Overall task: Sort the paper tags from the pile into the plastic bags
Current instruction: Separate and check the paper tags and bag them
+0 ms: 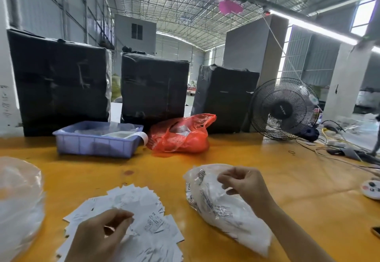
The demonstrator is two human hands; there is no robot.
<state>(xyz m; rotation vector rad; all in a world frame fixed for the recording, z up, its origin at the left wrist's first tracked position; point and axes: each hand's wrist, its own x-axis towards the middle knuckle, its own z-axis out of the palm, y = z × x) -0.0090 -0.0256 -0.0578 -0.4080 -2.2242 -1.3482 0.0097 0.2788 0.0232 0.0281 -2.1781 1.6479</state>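
a big shed of a workshop, strip lights overhead, three black-wrapped bales (154,86) lined up along the far side of the orange desk (267,158) with a black fan (284,108) at the end. in front of them sit a blue tray (94,144) and a red plastic bag (181,136), pushed back out of the working space. close in, the paper tags (144,206) are fanned out in a loose pile so single ones can be picked off. the left hand (100,235) hovers over that pile, its fingers (123,218) narrowed to a pinch on a tag, as far as i can tell. to the right lies a clear plastic bag (226,206), already holding printed tags; the right hand (244,185) pinches its film near the top, fingers curled, i'd guess to hold the mouth up for the next tag. another cloudy bag (18,200) bulges at the left edge. my guess is the sorting is midway, with plenty of pile left.
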